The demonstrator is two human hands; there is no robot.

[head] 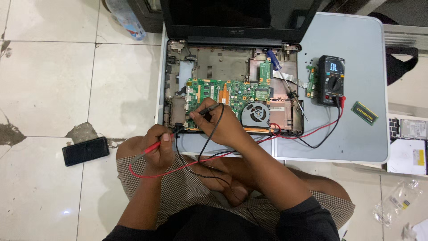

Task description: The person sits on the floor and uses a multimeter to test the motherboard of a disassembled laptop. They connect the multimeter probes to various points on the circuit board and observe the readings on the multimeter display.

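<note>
Two hands probe an opened black laptop base (pixel 232 67) on the grey table's (pixel 356 138) near-left edge.
Left hand (pixel 159 149) clamps the red probe (pixel 154 147), right hand (pixel 218 125) the black probe (pixel 209 109) on the green motherboard (pixel 223 91) inside; open tabletop lies right.

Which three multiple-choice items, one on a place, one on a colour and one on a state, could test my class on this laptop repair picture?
1. Where does the multimeter lie?
A. on the floor
B. on the table, right of the opened laptop
C. on the person's lap

2. What colour is the probe in the left hand?
A. red
B. yellow
C. blue

3. In what state is the laptop's base?
A. closed
B. opened, green circuit board bare
C. wrapped in plastic

Answers: 1 B, it rests on the grey table beside the laptop. 2 A, the red probe runs through that fist. 3 B, board and fan are uncovered.
</note>
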